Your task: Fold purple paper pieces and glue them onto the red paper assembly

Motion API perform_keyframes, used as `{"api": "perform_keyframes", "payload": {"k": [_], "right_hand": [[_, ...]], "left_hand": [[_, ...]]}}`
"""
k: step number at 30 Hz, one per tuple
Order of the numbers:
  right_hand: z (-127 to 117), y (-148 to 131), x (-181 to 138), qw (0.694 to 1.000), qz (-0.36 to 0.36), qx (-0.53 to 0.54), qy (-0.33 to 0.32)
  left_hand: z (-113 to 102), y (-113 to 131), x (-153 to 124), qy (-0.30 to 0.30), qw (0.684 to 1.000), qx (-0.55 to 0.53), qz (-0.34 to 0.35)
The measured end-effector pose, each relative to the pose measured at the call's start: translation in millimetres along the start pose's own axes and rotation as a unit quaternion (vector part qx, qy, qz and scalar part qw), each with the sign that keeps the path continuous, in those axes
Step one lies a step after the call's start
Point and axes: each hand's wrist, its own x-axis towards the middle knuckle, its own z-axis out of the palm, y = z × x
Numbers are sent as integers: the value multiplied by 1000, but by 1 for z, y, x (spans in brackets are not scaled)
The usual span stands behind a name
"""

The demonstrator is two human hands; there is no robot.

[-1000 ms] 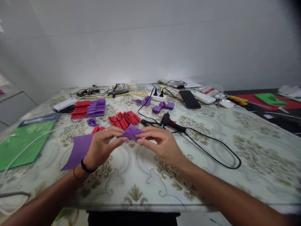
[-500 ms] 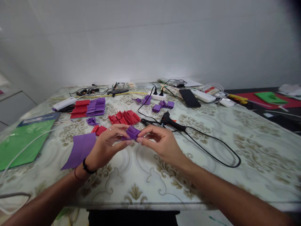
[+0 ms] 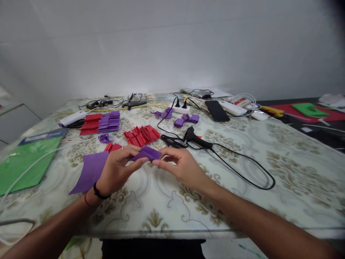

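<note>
A small folded purple paper [image 3: 147, 153] is held just above the patterned table [image 3: 242, 169] between both hands. My left hand [image 3: 115, 169] pinches its left end with thumb and fingers. Its right end is pinched by my right hand [image 3: 179, 166]. A flat purple sheet [image 3: 90, 172] lies on the table under my left wrist. Behind the hands sits a row of folded red papers [image 3: 142, 135], and two more red pieces [image 3: 112, 146] lie nearer.
A black glue gun [image 3: 194, 137] with a looping cable [image 3: 253, 171] lies right of the hands. Stacks of red and purple folded paper [image 3: 104, 123], a power strip [image 3: 179, 109], a phone [image 3: 217, 110] and a green sheet [image 3: 23, 163] surround the work area.
The purple paper has been flattened and stretched longer between the two hands; both hands have shifted slightly left and nearer.
</note>
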Motion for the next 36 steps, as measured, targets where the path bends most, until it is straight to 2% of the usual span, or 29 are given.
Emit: {"api": "perform_keyframes", "payload": {"k": [8, 18, 29, 36], "right_hand": [[0, -2, 0, 999, -17, 13, 26], [0, -3, -1, 999, -42, -13, 21], [1, -6, -3, 997, -61, -46, 29], [3, -5, -3, 998, -46, -39, 27]], "left_hand": [[1, 2, -3, 11, 1000, -3, 22], [0, 5, -2, -7, 1000, -12, -23], [0, 4, -4, -10, 998, -51, -30], [1, 8, -2, -13, 998, -59, -30]]}}
